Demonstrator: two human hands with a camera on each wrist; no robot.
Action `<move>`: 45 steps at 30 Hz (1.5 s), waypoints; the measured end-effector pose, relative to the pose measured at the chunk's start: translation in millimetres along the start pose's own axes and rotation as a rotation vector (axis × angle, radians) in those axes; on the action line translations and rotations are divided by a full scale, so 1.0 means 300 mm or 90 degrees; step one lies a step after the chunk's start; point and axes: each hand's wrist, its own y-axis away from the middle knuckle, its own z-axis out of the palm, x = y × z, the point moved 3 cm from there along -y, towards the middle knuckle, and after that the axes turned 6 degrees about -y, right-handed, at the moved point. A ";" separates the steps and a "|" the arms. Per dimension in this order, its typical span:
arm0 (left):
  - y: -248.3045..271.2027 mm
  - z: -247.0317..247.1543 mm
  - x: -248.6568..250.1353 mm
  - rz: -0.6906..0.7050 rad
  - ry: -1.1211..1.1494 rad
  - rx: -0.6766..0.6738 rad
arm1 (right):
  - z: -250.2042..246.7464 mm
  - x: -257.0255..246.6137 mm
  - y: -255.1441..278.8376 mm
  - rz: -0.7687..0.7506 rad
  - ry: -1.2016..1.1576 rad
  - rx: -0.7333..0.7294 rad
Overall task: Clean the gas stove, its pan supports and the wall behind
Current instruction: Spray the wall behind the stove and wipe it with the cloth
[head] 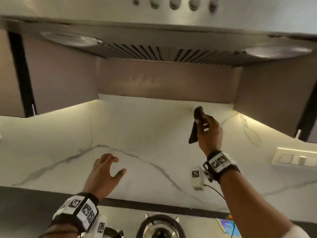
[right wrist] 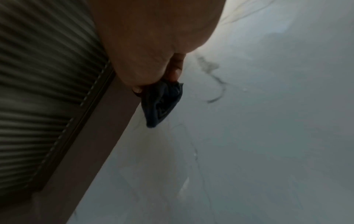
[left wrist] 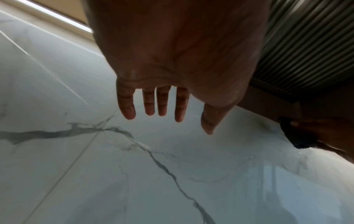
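1. Nearest the camera, at the bottom edge of the head view, a round gas stove burner (head: 160, 228) with its pan support (head: 176, 220) prongs shows between the two forearms. A colourful small item (head: 227, 227) lies on the counter to its right; what it is cannot be told.
2. Above the stove, the left hand (head: 104, 174) is raised in front of the wall (head: 137, 134), fingers spread and loosely bent, holding nothing. In the left wrist view the fingers (left wrist: 126, 103) hang relaxed before the grey-veined marble; whether they touch it cannot be told.
3. Higher and to the right, the right hand (head: 208, 131) grips a dark cloth (head: 195, 124). Its upper end pokes out above the fingers and its lower end hangs down on the hand's left side.
4. In the right wrist view the cloth (right wrist: 162, 103) is bunched under the fingertips, just beside the upper edge of the marble, near the brown panel (right wrist: 91, 136). Contact with the wall cannot be confirmed.
5. A switch plate (head: 295, 158) sits on the wall further right.
6. Farthest up, the chimney hood (head: 163, 52) with its slatted filter spans the top, flanked by cabinets (head: 56, 79).
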 end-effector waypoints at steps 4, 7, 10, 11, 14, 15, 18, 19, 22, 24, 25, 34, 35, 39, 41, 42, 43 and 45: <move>0.156 0.073 -0.120 -0.044 -0.008 -0.099 | 0.213 -0.143 -0.075 -0.233 0.069 -0.086; 0.301 0.169 -0.211 -0.105 -0.051 -0.195 | 0.403 -0.233 -0.059 -0.376 0.149 -0.202; 0.374 0.222 -0.289 -0.168 -0.067 -0.244 | 0.568 -0.313 -0.031 -0.470 0.191 -0.238; 0.385 0.230 -0.315 -0.187 -0.069 -0.252 | 0.619 -0.341 -0.025 -0.491 0.200 -0.238; 0.441 0.256 -0.408 -0.232 -0.050 -0.276 | 0.783 -0.408 -0.001 -0.539 0.220 -0.258; 0.461 0.264 -0.431 -0.235 -0.051 -0.295 | 0.825 -0.423 0.005 -0.546 0.226 -0.268; 0.503 0.293 -0.469 -0.265 -0.045 -0.312 | 0.949 -0.461 0.048 -0.571 0.249 -0.299; 0.514 0.306 -0.468 -0.276 -0.049 -0.315 | 0.996 -0.460 0.077 -0.577 0.254 -0.317; 0.522 0.327 -0.443 -0.279 -0.071 -0.322 | 1.098 -0.413 0.203 -0.632 0.259 -0.381; 0.510 0.319 -0.440 -0.294 -0.061 -0.318 | 1.147 -0.334 0.320 -0.774 0.276 -0.457; 0.505 0.308 -0.438 -0.299 -0.055 -0.322 | 1.152 -0.297 0.372 -0.859 0.304 -0.507; 0.472 0.327 -0.464 -0.356 -0.049 -0.333 | 1.022 -0.463 -0.061 -0.716 0.305 -0.188; 0.463 0.331 -0.468 -0.374 -0.047 -0.332 | 1.048 -0.469 -0.044 -0.724 0.323 -0.194; 0.436 0.352 -0.477 -0.404 -0.073 -0.344 | 1.183 -0.363 0.256 -0.850 0.251 -0.388; 0.438 0.346 -0.484 -0.404 -0.088 -0.355 | 1.217 -0.264 0.421 -0.972 0.322 -0.519; 0.442 0.347 -0.492 -0.397 -0.088 -0.363 | 1.223 -0.239 0.456 -0.994 0.343 -0.535; 0.448 0.349 -0.493 -0.394 -0.084 -0.372 | 1.227 -0.245 0.448 -0.990 0.343 -0.513; 0.457 0.345 -0.493 -0.384 -0.085 -0.381 | 1.228 -0.315 0.349 -0.908 0.322 -0.381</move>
